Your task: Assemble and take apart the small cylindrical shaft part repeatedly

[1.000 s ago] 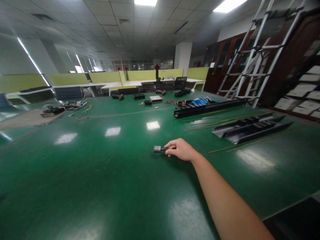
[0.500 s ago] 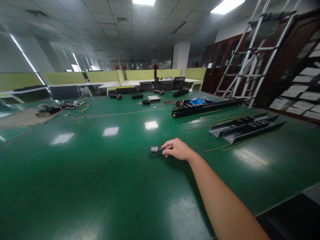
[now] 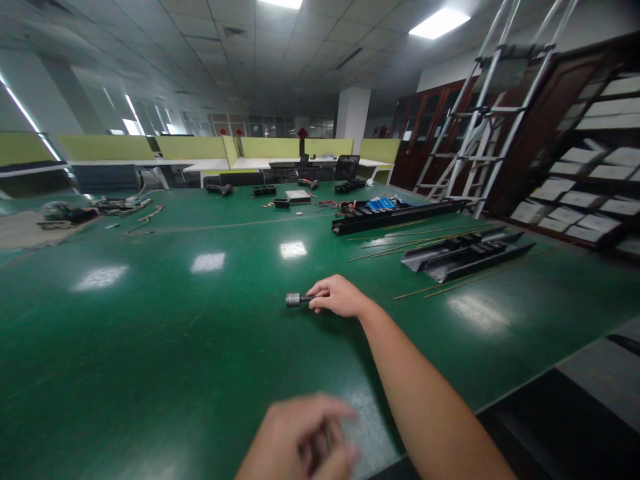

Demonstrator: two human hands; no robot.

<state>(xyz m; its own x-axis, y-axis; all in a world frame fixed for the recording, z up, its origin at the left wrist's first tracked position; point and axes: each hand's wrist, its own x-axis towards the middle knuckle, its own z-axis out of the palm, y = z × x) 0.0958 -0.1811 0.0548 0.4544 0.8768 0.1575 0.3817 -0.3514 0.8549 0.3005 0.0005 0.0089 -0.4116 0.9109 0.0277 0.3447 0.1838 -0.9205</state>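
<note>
My right hand [image 3: 336, 295] is closed in a pinch on a tool bit [image 3: 294, 300] with a silver cylindrical head and a dark, ridged shank. The head points left, just above the green tabletop [image 3: 200, 360], and the fingers cover the shank's far end. I cannot tell whether the bit touches the table. Low in the view, nearer to me, my left hand [image 3: 305, 433] is smeared by motion. Its fingers are loosely curled and apart from the thumb, with nothing seen between them. The two hands do not touch.
Black metal channels [image 3: 467, 257] and thin brass-coloured rods [image 3: 380, 253] lie on the right. Behind them is a longer black channel [image 3: 395, 217] with blue packets. Power tools, small black boxes and a white box [image 3: 298, 197] stand farther back. A ladder [image 3: 480, 120] rises beyond the table.
My left hand has come into view from the bottom edge. The whole scene has shifted left a little; my right hand keeps its pinch on the bit.
</note>
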